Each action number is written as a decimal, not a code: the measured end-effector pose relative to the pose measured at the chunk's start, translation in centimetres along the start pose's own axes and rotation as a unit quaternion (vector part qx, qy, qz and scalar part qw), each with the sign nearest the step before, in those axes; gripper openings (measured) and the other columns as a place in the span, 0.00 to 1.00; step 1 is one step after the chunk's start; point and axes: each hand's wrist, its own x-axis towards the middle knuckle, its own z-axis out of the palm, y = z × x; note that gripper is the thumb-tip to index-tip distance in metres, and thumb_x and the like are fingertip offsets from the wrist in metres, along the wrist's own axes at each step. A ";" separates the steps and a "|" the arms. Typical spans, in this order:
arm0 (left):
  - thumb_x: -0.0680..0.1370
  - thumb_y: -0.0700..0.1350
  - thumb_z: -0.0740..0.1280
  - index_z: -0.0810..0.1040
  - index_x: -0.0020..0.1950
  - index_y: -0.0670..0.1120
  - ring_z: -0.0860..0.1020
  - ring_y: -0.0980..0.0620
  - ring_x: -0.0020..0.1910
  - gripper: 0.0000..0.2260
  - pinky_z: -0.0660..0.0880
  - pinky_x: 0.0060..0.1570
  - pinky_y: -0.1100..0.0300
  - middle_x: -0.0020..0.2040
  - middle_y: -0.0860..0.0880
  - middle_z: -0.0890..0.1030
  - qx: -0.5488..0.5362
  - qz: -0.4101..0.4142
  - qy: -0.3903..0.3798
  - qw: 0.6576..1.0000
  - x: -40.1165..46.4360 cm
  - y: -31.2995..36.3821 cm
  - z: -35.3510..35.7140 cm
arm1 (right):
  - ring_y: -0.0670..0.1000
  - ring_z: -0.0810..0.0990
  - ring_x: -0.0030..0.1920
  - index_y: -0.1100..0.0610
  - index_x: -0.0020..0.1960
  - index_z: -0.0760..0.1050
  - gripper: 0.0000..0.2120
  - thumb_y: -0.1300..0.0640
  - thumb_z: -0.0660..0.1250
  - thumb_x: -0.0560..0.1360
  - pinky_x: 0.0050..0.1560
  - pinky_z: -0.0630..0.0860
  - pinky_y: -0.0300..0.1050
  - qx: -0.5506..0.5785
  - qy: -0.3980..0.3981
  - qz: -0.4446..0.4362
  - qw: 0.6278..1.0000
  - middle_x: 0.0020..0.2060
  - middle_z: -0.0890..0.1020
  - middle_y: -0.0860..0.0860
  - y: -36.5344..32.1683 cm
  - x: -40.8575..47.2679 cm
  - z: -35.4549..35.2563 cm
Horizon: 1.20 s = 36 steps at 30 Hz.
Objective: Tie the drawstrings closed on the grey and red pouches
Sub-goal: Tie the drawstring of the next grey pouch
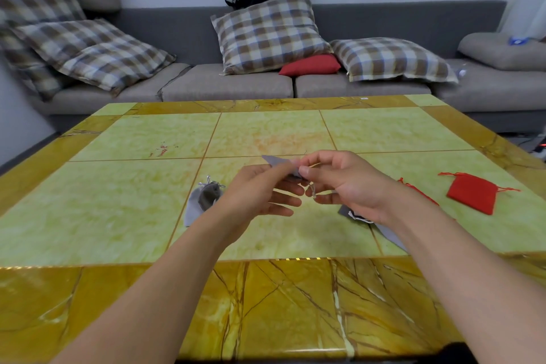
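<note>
Both hands meet above the yellow-green marbled surface [118, 210]: the left hand [260, 189] pinches the small flat grey fabric pouch [276, 161] at its mouth, while the right hand [339, 183] pinches its thin grey drawstring [312, 190]. Light and limp, the pouch will likely sag unless held near the gathered neck — the thin cord looks prone to slipping. Unheld, a flat red fabric pouch [471, 193] lies well to the right — another grey pouch [204, 199] sits left.

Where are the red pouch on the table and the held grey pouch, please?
red pouch [471, 193], head view, middle of its cloth.
grey pouch [274, 161], head view, corner sticking out past the fingers.
</note>
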 end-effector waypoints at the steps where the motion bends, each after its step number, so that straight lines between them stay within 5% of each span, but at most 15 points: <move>1: 0.81 0.58 0.61 0.84 0.53 0.43 0.85 0.44 0.44 0.21 0.82 0.42 0.53 0.47 0.41 0.86 -0.008 -0.010 0.006 1.000 0.0 0.0 0.0 | 0.49 0.79 0.41 0.57 0.56 0.80 0.10 0.55 0.70 0.77 0.47 0.77 0.46 -0.008 -0.002 -0.005 1.000 0.40 0.83 0.50 0.0 0.0 0.1; 5: 0.85 0.55 0.50 0.82 0.54 0.41 0.84 0.45 0.39 0.25 0.81 0.36 0.56 0.43 0.40 0.85 -0.049 -0.005 0.045 0.998 0.4 -0.3 0.2 | 0.48 0.79 0.38 0.56 0.58 0.79 0.10 0.55 0.67 0.79 0.45 0.78 0.46 -0.008 -0.013 -0.016 1.000 0.38 0.81 0.50 -0.1 0.0 0.2; 12: 0.83 0.58 0.57 0.74 0.35 0.44 0.72 0.52 0.25 0.23 0.71 0.27 0.60 0.27 0.49 0.76 0.040 0.006 0.104 0.994 0.4 -0.4 -0.2 | 0.47 0.73 0.31 0.61 0.51 0.81 0.05 0.60 0.69 0.78 0.33 0.73 0.39 0.039 0.077 -0.073 0.994 0.30 0.77 0.50 0.1 0.6 -0.1; 23: 0.83 0.49 0.61 0.72 0.34 0.46 0.70 0.53 0.27 0.17 0.69 0.27 0.61 0.29 0.50 0.73 0.005 0.045 0.165 0.985 0.8 0.0 -1.3 | 0.47 0.72 0.31 0.61 0.51 0.81 0.04 0.63 0.69 0.77 0.31 0.72 0.36 0.150 0.122 -0.061 0.979 0.31 0.77 0.52 -0.2 0.6 -0.7; 28: 0.84 0.45 0.60 0.69 0.34 0.47 0.68 0.56 0.25 0.17 0.69 0.25 0.64 0.27 0.53 0.71 -0.087 0.071 0.229 0.967 1.2 0.7 -2.1 | 0.46 0.72 0.31 0.58 0.51 0.82 0.08 0.68 0.68 0.76 0.31 0.67 0.36 0.168 0.182 -0.123 0.961 0.30 0.75 0.53 -1.0 0.9 -1.3; 36: 0.82 0.50 0.64 0.73 0.34 0.47 0.73 0.52 0.30 0.17 0.72 0.31 0.59 0.31 0.49 0.74 -0.040 0.042 0.161 0.985 0.4 0.5 -1.9 | 0.47 0.71 0.34 0.58 0.50 0.82 0.06 0.65 0.67 0.78 0.33 0.69 0.37 0.161 0.178 -0.100 0.966 0.33 0.75 0.52 0.0 0.7 -2.4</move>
